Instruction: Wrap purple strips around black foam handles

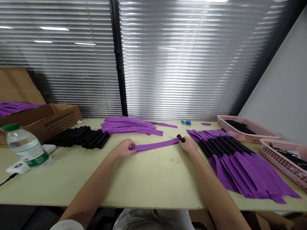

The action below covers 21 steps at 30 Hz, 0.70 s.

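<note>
A purple strap (156, 145) is stretched between my two hands, just above the table. My left hand (124, 148) is closed round its left end, and the fingertips pinch the fabric. At the other end my right hand (189, 146) is closed too, with a small black piece like a clip or buckle (181, 138) sticking out over the fingers. How that piece joins the strap is hidden. Close by my right forearm lies a row of purple straps with black ribbed sleeves (222, 146) round them. Behind my hands is a heap of loose purple straps (133, 124).
Black ribbed tubes (79, 138) lie in a pile at the left, near a water bottle (28, 148) and a cardboard box (60, 118) with more straps. Two pink baskets (292, 157) with black items stand at the right. A small blue object (185, 122) lies near the window blinds.
</note>
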### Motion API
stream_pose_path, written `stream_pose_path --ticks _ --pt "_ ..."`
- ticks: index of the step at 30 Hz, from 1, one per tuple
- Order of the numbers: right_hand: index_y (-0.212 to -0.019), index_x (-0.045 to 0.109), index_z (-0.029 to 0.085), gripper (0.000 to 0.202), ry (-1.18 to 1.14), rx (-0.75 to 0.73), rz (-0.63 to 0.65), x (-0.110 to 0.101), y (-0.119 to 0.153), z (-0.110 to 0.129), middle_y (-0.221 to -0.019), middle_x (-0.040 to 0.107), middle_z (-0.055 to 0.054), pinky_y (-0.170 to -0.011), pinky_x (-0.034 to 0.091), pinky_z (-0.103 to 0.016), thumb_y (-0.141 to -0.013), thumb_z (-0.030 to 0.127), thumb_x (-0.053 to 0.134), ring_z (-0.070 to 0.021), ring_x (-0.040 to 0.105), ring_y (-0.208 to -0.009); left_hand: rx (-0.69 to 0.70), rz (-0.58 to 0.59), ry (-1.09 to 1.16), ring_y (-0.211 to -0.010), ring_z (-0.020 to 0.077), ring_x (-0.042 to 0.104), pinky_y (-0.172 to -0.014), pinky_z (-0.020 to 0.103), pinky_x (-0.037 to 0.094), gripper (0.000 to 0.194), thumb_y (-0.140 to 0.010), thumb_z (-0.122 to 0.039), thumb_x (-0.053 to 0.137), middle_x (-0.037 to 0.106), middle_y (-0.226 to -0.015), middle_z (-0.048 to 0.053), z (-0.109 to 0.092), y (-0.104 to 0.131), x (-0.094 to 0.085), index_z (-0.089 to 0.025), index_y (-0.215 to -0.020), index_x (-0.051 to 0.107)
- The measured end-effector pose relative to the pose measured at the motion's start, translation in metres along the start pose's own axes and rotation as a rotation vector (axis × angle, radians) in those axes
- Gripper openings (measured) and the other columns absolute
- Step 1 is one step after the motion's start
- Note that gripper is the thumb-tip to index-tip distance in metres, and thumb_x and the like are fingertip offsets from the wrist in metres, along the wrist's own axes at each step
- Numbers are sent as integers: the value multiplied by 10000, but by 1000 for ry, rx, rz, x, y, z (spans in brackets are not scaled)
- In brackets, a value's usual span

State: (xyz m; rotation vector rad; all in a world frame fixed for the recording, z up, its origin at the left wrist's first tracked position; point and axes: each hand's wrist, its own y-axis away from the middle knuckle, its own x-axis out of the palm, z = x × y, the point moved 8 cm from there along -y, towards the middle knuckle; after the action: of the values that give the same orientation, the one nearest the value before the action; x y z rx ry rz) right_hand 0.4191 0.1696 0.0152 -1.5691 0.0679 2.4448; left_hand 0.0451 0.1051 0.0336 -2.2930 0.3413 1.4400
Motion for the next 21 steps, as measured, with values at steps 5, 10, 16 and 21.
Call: stream_pose_path --ticks 5,10,16,21 --pt "-1032 709 220 352 -84 31 -56 -4 0 -3 -984 706 -89 -702 476 -266 -820 481 604 -255 657 -939 22 -38 -2 -873 224 606 -791 312 473 302 -736 -376 629 643 -965 74 -2 0 -4 -162 -945 673" --pt "-1008 723 220 339 -171 46 -107 -4 -1 -6 -923 717 -73 -671 471 -258 -809 470 612 -252 667 -888 31 -68 -9 -886 218 614 -790 304 480 317 -762 -382 610 657 -1004 75 -3 2 -7 -169 -993 653" --pt "-1054 712 196 430 -239 71 -184 -11 -3 -7 -916 717 -94 -676 472 -274 -824 527 562 -273 664 -886 47 -75 -55 -890 232 621 -811 325 471 344 -798 -405 567 682 -1009 79 -5 4 -15 -175 -1040 650" --pt "-1026 725 179 438 -251 79 -189 -17 0 -5 -897 717 -100 -682 474 -270 -814 530 570 -270 665 -880 64 -63 -93 -889 229 624 -838 315 456 382 -806 -448 558 687 -999 85 -2 5 -20 -174 -1046 671"
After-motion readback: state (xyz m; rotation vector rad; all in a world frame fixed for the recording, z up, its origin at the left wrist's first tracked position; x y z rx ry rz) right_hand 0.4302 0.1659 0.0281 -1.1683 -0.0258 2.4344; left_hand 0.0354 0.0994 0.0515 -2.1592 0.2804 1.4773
